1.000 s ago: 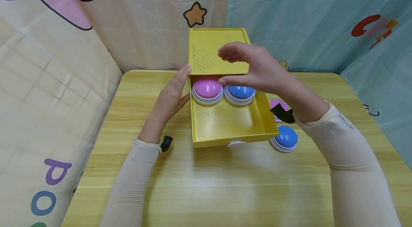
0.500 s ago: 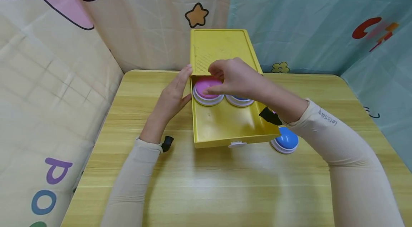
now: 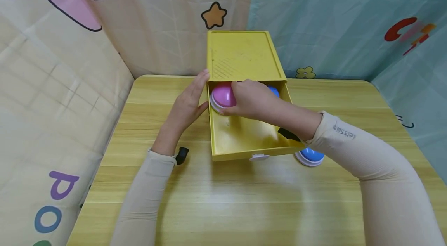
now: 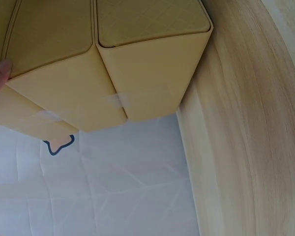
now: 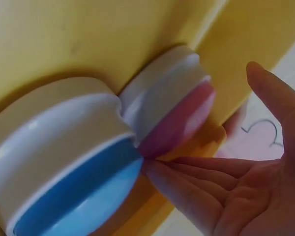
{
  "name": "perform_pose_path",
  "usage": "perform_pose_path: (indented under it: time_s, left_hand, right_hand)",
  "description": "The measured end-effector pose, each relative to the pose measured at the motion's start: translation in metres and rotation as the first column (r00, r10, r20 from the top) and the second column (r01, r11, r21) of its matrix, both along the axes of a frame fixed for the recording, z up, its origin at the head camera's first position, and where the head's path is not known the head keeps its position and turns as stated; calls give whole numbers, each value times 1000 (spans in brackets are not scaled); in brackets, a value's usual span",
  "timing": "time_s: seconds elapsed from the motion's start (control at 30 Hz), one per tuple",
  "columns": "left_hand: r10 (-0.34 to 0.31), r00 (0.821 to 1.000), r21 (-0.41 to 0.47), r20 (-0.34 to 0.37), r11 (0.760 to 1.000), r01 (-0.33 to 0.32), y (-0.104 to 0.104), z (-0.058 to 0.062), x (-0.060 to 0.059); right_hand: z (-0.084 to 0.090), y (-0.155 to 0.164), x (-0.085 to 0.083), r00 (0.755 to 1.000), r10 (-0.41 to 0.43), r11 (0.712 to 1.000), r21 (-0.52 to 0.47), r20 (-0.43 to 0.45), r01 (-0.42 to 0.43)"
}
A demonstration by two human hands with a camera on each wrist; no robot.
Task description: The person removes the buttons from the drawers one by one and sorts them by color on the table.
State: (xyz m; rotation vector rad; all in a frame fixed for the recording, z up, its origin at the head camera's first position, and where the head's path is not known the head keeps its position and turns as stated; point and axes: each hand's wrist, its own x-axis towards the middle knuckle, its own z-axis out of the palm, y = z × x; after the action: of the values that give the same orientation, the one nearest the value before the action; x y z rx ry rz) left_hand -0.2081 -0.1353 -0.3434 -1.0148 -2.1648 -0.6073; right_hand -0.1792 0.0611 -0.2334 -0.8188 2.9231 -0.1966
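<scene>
A yellow drawer is pulled out of a yellow drawer unit. At its back sit a pink dome push button and a blue dome push button, both on white bases. My right hand reaches over the drawer around the pink button, partly covering both. In the right wrist view the fingers are straight, their tips at the pink dome's edge beside the blue button, and the thumb is spread away. My left hand rests straight-fingered against the unit's left side; one fingertip shows at its edge.
Another blue push button stands on the wooden table, right of the drawer and partly under the right forearm. A small white handle sticks out from the drawer front. Printed curtains stand behind and beside the table.
My right hand has come left and down into the drawer, from above the blue button to the pink one. Its forearm now hides the pink button on the table. The left hand stays put.
</scene>
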Motion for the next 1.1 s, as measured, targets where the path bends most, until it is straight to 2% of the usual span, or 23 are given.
perform_pose_path:
  time_s: [0.13,0.23,0.63,0.87,1.1]
  left_hand:
    - [6,1000,3,5,1000,-6,0,0,1]
    - [6,1000,3,1,1000,-6,1,0,1]
    - [16,1000,4,3,1000,-16,1,1,2]
    - [9,1000,5,7,1000,-9,2,1,2]
    - [18,1000,9,13,1000,-18,1,1,2]
  right_hand:
    - [-9,-4,3,999,16,995,100,-34,-12]
    - [-13,-4,4,997,34,993,115,-67,-26]
    - [-13,2,3,988,105,992,-65,-112,-112]
    - [-1,9,6,996,83,990,-118,-11,-84]
    - [17,18,8,990,131,971,-207,46,-119]
